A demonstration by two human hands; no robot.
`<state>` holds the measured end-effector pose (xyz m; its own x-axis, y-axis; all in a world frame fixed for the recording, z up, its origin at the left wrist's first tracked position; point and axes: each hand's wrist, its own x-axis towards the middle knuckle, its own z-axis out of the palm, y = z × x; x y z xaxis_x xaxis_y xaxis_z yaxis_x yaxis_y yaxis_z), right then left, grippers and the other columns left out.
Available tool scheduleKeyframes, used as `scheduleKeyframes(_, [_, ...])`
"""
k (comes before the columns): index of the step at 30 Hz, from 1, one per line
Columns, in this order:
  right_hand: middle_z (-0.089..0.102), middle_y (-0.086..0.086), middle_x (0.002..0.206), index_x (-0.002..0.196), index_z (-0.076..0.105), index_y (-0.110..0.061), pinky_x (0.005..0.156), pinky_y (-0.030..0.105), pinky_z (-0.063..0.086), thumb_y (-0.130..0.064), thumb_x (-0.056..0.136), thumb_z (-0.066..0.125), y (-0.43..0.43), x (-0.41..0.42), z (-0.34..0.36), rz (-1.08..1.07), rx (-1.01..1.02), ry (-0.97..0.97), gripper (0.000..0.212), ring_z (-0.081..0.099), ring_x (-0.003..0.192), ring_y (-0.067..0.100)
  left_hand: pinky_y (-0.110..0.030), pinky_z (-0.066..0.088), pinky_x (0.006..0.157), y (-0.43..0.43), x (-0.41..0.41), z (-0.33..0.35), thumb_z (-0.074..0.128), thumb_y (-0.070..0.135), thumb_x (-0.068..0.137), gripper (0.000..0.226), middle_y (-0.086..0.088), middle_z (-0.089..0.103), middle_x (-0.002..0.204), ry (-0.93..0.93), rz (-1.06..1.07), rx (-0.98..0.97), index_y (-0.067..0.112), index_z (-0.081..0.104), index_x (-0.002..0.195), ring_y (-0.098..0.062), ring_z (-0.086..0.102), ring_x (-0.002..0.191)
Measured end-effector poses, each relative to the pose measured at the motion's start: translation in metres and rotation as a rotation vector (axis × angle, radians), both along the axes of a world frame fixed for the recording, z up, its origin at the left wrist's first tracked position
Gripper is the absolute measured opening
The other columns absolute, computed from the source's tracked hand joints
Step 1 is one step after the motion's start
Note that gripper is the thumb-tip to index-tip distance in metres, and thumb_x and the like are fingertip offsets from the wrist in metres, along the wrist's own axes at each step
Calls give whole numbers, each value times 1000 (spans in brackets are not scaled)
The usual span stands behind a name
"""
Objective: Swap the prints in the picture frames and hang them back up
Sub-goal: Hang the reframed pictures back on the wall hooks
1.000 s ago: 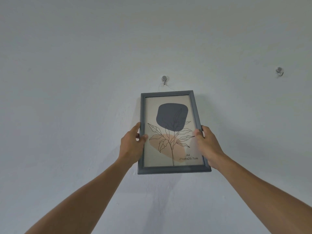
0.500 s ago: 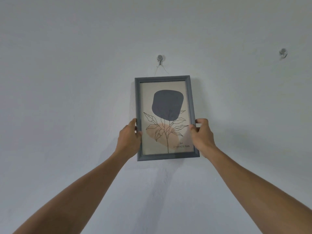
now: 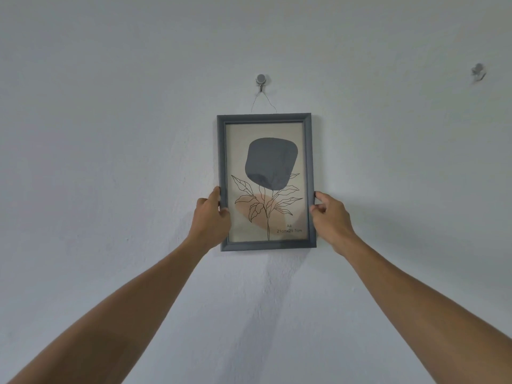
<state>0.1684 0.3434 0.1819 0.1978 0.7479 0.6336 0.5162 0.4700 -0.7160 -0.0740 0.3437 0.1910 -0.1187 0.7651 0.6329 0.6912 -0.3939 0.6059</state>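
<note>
**A:** Where is the frame [image 3: 265,118]?

**B:** It is upright against the pale wall [image 3: 110,162]. A thin wire [image 3: 255,102] rises from behind its top edge in two strands, which meet at a small round metal hook [image 3: 260,79] just above.

**A:** What does it look like?

**B:** It is a slim, moulded grey-blue frame, taller than wide and glazed. The print [image 3: 270,162] inside has a cream ground with a large dark slate blob with rounded corners in the upper half. Below that is a soft peach patch. A thin black line drawing of a leafy stem runs up through both. There is a small caption at the lower right that begins "A4".

**A:** And the hands?

**B:** The left hand [image 3: 212,220] grips the frame's left side below the middle. Its thumb lies on the front of the moulding and its fingers [image 3: 215,194] are curled round the outer edge. The right hand [image 3: 331,217] pinches the right side at about the same height. Its fingers are bent, with the tips on the edge and the thumb on the front. Both forearms reach up from the bottom corners.

**A:** Is there anything else on the wall?

**B:** A second hook [image 3: 478,71] sits well off to the right, a little higher, and it is blurred. Faint shadows fall below the frame and beside the right arm.
</note>
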Motion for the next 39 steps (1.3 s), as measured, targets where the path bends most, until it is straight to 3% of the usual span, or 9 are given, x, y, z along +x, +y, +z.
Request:
scheduleKeyframes(6, [67,10,108,123,61,-10,73,24,39,-11,101,50,3,1,-2,-40,-7,-51,24,58,90,23,-47,51,96,0,3,-1,41,11,100,53,-13,40,138,3,-5,-12,20,27,151,-29,52,110])
scheduleKeyframes(9, [63,17,116,130,55,-7,79,30,45,-13,100,51,2,-1,-6,-86,-25,-20,30,59,101,30,-39,42,102,-7,7,-3,43,14,102,57,-13,31,147,-6,14,-5,17,19,154,-31,46,125])
scheduleKeyframes(12, [56,15,126,142,46,-16,88,29,43,-17,101,51,-5,-8,-18,-175,28,83,42,57,112,29,-32,42,96,-21,7,-10,44,20,103,53,-11,30,148,-25,44,68,15,25,153,-26,49,120])
scheduleKeyframes(16, [63,1,113,123,61,-18,82,22,48,-14,99,51,-27,-33,-45,-72,108,86,25,61,105,19,-23,47,79,-52,5,-33,44,17,101,32,-6,50,130,20,40,128,15,51,132,-17,56,104])
scheduleKeyframes(18, [66,-7,106,111,67,-18,78,16,49,-13,99,50,-42,-53,-65,63,57,99,21,64,98,13,-23,47,76,-72,1,-51,44,15,99,27,-1,60,117,65,39,120,14,61,121,-16,60,100])
scheduleKeyframes(25, [70,-2,86,102,69,-19,74,34,60,-18,99,51,-103,-141,-159,398,-269,134,18,70,69,11,-21,47,80,-151,-45,-149,49,21,100,22,9,64,104,80,99,-71,17,65,115,-10,63,93])
scheduleKeyframes(32, [70,4,85,101,69,-17,72,32,62,-19,98,53,-186,-223,-262,602,-641,104,16,71,70,18,-29,50,82,-235,-144,-261,52,22,98,20,3,70,102,96,265,-368,17,68,108,-16,63,90])
scheduleKeyframes(36, [69,3,85,100,69,-17,69,32,61,-19,98,54,-233,-276,-321,632,-781,49,16,68,66,14,-35,53,76,-291,-196,-311,51,20,97,20,-2,70,85,48,308,-501,13,68,103,-23,62,80])
scheduleKeyframes(39, [69,2,83,100,68,-19,71,37,60,-20,98,54,-268,-309,-360,650,-850,0,15,67,65,15,-32,52,75,-326,-227,-344,52,21,96,19,-1,70,88,15,344,-576,14,69,101,-22,64,81])
